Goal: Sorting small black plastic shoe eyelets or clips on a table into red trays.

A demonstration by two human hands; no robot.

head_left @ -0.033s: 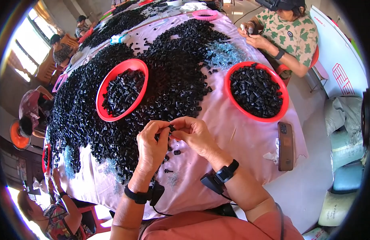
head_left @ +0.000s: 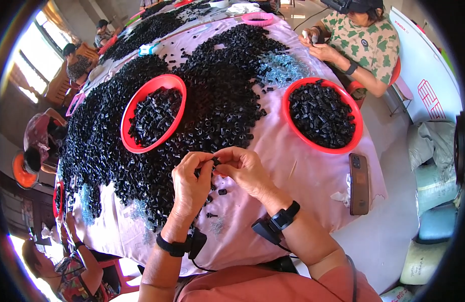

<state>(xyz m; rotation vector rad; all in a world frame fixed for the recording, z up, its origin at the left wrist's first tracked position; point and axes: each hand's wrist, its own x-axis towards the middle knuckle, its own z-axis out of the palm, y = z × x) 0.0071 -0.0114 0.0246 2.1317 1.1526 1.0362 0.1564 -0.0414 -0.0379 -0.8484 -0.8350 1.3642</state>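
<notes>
Both hands meet over the near edge of a heap of small black plastic pieces (head_left: pixel 220 108). My left hand (head_left: pixel 189 176) is closed, thumb and fingers pinched on a small black plastic piece (head_left: pixel 215 161). From the other side, my right hand (head_left: pixel 246 171) pinches that same piece between thumb and fingertips. Fingers cover most of it, so its exact shape is hidden. A loose black piece (head_left: pixel 222 192) lies on the cloth just below the hands. Beyond my left hand, a red basin (head_left: pixel 126 123) full of black pieces rests tilted on the heap.
A second filled red basin (head_left: pixel 360 132) stands to the right on the pink tablecloth (head_left: pixel 313 176). Near it lie a phone (head_left: pixel 359 189) and a thin wooden stick (head_left: pixel 292 169). Clear bluish small parts (head_left: pixel 283 68) form a pile farther back. Co-workers sit around the table, one at far right (head_left: pixel 363 45).
</notes>
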